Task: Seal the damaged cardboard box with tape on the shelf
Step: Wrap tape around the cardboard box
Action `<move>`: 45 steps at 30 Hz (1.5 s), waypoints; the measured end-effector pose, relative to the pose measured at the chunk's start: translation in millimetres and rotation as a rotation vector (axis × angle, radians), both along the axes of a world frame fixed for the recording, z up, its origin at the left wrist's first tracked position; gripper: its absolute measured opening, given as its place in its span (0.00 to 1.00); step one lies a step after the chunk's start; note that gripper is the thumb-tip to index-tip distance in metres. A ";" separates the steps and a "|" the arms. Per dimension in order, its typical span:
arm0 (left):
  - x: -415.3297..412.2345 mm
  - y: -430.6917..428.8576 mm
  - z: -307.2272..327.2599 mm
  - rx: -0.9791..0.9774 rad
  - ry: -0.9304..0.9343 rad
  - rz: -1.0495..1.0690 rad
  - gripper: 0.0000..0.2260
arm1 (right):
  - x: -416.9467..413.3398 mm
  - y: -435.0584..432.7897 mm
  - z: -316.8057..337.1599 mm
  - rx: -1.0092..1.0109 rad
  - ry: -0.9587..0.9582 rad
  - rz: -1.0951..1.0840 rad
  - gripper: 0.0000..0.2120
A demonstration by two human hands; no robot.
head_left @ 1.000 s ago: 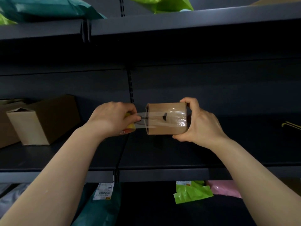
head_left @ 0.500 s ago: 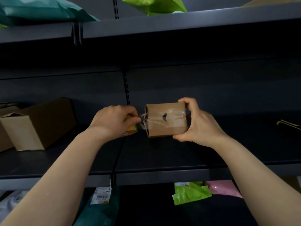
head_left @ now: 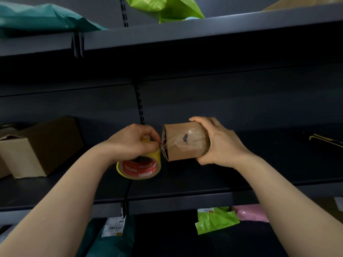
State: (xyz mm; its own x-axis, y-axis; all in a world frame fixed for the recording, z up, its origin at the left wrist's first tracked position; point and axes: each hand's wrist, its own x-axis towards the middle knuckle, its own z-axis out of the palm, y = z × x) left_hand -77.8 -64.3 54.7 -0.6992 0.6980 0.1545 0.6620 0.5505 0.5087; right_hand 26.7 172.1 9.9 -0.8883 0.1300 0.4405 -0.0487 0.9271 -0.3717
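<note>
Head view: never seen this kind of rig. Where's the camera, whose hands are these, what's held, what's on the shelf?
There is no machine here. A person works with bare hands, and the single camera sits on their head, looking forward and down, so both forearms reach in from the bottom of the picture. The right hand grips a small cardboard box with a dark hole in its front, held up in front of the dark shelf. The left hand holds a yellow tape roll with a red label. A strip of clear tape stretches from the roll onto the box and across the hole. A larger cardboard box sits on the shelf to the left. A green bag lies on the shelf above.
</note>
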 end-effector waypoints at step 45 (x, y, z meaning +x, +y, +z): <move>3.4 2.9 14.9 -0.447 0.091 -0.035 0.06 | -9.9 -17.9 -5.9 0.107 -0.001 -0.057 0.48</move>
